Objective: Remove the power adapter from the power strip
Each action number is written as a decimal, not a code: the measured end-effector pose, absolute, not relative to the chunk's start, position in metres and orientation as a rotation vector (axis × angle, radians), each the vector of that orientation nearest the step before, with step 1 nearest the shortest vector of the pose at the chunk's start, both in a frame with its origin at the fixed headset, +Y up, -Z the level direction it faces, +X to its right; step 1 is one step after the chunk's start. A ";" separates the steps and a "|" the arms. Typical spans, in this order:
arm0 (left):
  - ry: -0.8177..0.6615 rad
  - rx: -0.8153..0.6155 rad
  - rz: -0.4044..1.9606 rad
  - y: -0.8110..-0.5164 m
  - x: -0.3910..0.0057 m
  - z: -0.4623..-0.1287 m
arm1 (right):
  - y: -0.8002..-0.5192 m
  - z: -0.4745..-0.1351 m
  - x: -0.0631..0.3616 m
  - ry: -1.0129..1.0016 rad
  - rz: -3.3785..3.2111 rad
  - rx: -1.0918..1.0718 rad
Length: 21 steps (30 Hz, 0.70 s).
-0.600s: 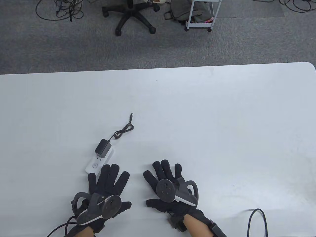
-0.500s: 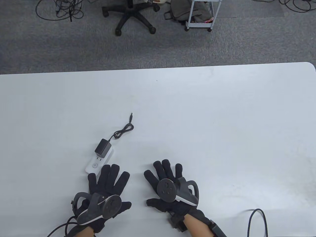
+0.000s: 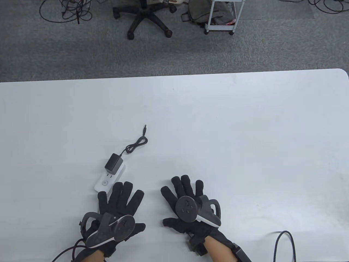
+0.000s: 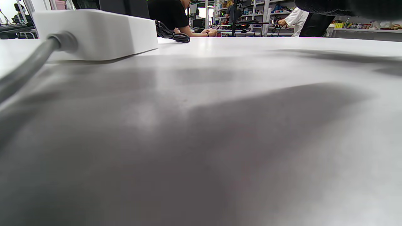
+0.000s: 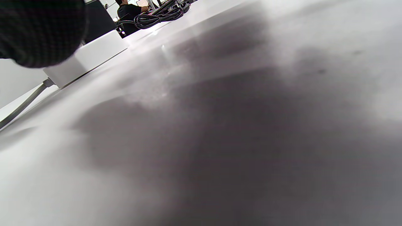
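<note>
A black power adapter (image 3: pixel 113 163) is plugged into a white power strip (image 3: pixel 103 184) on the white table (image 3: pixel 245 136). Its thin black cord (image 3: pixel 136 144) curls away to a barrel plug (image 3: pixel 145 128). My left hand (image 3: pixel 120 200) lies flat with fingers spread, just near of the strip and beside its near end, holding nothing. My right hand (image 3: pixel 184 192) lies open with fingers spread, to the right of the strip, holding nothing. The strip shows in the left wrist view (image 4: pixel 94 33) with its grey cable (image 4: pixel 28 70), and in the right wrist view (image 5: pixel 91 58).
A black cable loop (image 3: pixel 285 245) lies at the table's near right edge. Beyond the far edge are an office chair (image 3: pixel 144 19) and a white cart (image 3: pixel 222 16) on grey carpet.
My right hand has shifted slightly right and forward. My left hand, the strip and the adapter have not moved.
</note>
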<state>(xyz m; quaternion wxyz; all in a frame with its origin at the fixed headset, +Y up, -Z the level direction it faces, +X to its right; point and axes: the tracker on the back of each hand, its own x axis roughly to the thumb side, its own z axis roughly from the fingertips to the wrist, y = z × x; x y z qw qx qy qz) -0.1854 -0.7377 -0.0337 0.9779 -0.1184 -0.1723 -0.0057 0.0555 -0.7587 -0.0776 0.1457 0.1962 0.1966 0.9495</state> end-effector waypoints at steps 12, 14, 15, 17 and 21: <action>-0.348 -0.246 -0.020 -0.738 -0.185 -0.034 | -0.757 -0.077 0.056 0.530 2.715 0.570; -0.336 -0.240 -0.021 -0.738 -0.186 -0.034 | -0.757 -0.076 0.056 0.528 2.712 0.577; -0.327 -0.236 -0.026 -0.737 -0.186 -0.035 | -0.757 -0.076 0.056 0.527 2.711 0.579; -0.304 -0.231 -0.040 -0.737 -0.188 -0.035 | -0.758 -0.076 0.056 0.528 2.707 0.580; -0.280 -0.235 -0.040 -0.737 -0.193 -0.037 | -0.758 -0.077 0.057 0.534 2.700 0.573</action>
